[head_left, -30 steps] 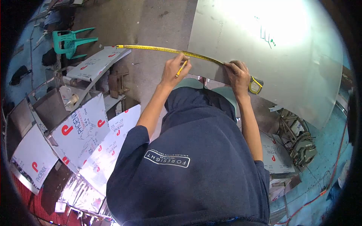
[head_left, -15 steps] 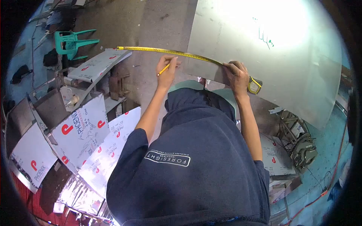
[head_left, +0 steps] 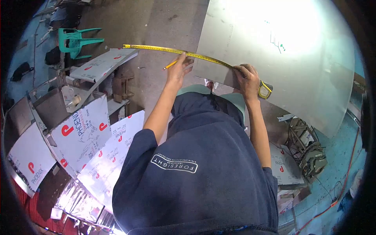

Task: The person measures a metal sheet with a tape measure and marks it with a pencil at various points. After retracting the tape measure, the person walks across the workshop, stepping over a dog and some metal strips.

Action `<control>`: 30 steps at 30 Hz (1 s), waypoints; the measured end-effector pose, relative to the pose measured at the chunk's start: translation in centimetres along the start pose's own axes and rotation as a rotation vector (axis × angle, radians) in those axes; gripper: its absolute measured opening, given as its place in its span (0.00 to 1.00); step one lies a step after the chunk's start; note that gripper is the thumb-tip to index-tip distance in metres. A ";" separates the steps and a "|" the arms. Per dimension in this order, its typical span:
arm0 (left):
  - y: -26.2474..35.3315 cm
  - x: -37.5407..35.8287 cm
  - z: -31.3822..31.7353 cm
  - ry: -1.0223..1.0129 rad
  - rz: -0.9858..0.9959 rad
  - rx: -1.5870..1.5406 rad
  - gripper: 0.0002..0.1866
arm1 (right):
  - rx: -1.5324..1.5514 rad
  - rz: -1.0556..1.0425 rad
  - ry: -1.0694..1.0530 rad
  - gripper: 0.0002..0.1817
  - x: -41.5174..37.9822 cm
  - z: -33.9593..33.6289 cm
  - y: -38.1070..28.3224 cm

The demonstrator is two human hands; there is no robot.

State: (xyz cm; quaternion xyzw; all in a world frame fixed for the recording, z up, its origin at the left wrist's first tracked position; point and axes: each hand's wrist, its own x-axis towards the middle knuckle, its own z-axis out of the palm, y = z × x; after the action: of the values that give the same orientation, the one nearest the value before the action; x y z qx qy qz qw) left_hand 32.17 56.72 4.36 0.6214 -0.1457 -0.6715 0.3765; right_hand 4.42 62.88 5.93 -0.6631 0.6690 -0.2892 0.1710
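A yellow pencil (head_left: 170,65) sticks out to the left from my left hand (head_left: 178,72), whose thumb and forefinger are up at the edge of the tape measure's yellow blade (head_left: 154,48). That blade stretches in a slight curve from my right hand toward the left, its free end near a film-covered metal piece. My right hand (head_left: 248,80) is closed around the blade close to the tape measure's case (head_left: 265,90), at the near edge of a large bare metal sheet (head_left: 223,39). Dark pen lines (head_left: 277,42) are drawn on the sheet.
A film-covered bent metal piece (head_left: 100,64) lies at the left, with a green plastic chair (head_left: 74,42) behind it. Several printed film-covered panels (head_left: 80,129) stand at lower left. Equipment with cables (head_left: 313,156) sits at right, near an orange cord (head_left: 344,188) on the blue floor.
My left hand has moved up and slightly right, bringing its fingertips from below the blade to its edge. The pencil now points out more to the left. My right hand stays on the tape.
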 end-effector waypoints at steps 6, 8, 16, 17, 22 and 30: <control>0.0 1.0 -1.3 -0.032 0.055 -0.075 0.10 | -0.001 0.022 -0.028 0.08 -0.1 -0.4 0.2; 0.2 1.2 -1.6 -0.049 0.049 -0.086 0.09 | 0.006 0.034 -0.026 0.08 -0.4 -0.6 0.6; 0.4 0.1 -0.1 -0.112 0.020 0.066 0.13 | 0.053 0.094 -0.040 0.07 -0.5 -2.0 1.4; 0.3 0.1 0.2 -0.125 0.006 0.114 0.15 | 0.051 0.097 -0.038 0.07 -0.4 -1.9 1.4; 0.2 0.2 0.1 -0.098 -0.023 0.094 0.15 | 0.067 0.069 -0.049 0.07 -0.3 -2.0 1.1; -0.1 -0.2 0.2 -0.149 -0.017 0.146 0.14 | 0.059 0.047 -0.064 0.07 -0.8 -3.3 2.0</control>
State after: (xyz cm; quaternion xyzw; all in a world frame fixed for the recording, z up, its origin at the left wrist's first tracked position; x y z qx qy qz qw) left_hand 31.89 56.86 4.42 0.5967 -0.2166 -0.7065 0.3129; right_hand 0.87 64.08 7.11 -0.6507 0.6699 -0.2833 0.2183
